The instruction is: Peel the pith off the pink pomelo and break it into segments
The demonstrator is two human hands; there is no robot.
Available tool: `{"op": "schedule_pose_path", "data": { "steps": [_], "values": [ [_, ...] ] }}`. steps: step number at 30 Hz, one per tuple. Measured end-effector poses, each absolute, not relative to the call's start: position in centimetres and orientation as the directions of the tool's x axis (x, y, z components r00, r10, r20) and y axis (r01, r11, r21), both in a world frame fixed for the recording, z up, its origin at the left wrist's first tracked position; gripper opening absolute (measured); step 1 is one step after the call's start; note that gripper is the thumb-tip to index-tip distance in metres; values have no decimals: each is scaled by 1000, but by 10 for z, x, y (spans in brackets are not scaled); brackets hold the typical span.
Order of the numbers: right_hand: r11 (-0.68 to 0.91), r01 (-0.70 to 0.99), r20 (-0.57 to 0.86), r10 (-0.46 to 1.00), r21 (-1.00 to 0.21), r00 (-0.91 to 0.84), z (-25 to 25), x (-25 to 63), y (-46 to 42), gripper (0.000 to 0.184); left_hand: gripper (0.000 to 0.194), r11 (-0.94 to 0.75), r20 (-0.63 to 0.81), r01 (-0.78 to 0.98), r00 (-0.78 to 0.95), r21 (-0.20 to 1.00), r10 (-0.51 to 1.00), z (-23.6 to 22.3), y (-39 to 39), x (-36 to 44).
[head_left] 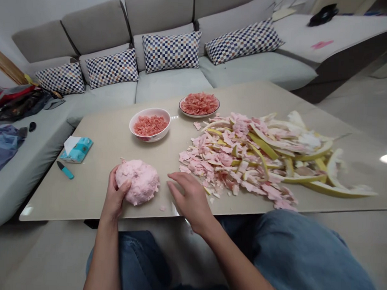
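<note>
A peeled pomelo (138,182), round and covered in pale pink pith, is at the table's near edge. My left hand (114,195) grips it from the left, thumb in front and fingers partly hidden behind it. To its right, my right hand (191,200) is apart from the fruit, fingers spread and holding nothing. Close by that hand begins a big heap of pink pith scraps (212,154) mixed with yellow-green pomelo rind strips (263,145). Beyond the fruit stands a white bowl (164,134) of red pomelo flesh (150,125).
A dark-rimmed plate (194,116) of red flesh pieces sits farther back. On the left lie a turquoise tissue pack (80,150) and a turquoise-handled knife (65,170). A grey sofa (170,85) with checked cushions (171,51) runs behind the table (105,133).
</note>
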State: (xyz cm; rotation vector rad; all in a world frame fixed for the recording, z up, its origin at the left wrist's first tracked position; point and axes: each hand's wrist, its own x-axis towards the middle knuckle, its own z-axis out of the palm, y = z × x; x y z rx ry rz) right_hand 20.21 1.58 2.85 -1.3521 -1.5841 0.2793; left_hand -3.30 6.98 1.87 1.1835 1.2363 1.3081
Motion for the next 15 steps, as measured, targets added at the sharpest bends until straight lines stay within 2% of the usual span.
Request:
{"op": "schedule_pose_path", "data": {
  "steps": [3, 6, 9, 15],
  "values": [
    [410, 555, 521, 852, -724, 49, 35, 184, 15, 23, 74, -87, 89, 33, -40, 996, 995, 20, 68, -29],
    [439, 601, 530, 847, -668, -30, 43, 178, 20, 26, 75, -147, 147, 111, 8, 983, 989, 25, 65, -24],
    [425, 628, 482, 872, -652, -89, 47, 182, 24, 22, 74, -158, 152, 178, 46, 971, 987, 29, 62, -20],
    [287, 564, 308, 950, -774, -60, 50, 195, 22, 19, 73, -213, 182, 277, 135, 937, 974, 35, 53, -13]
  ]
}}
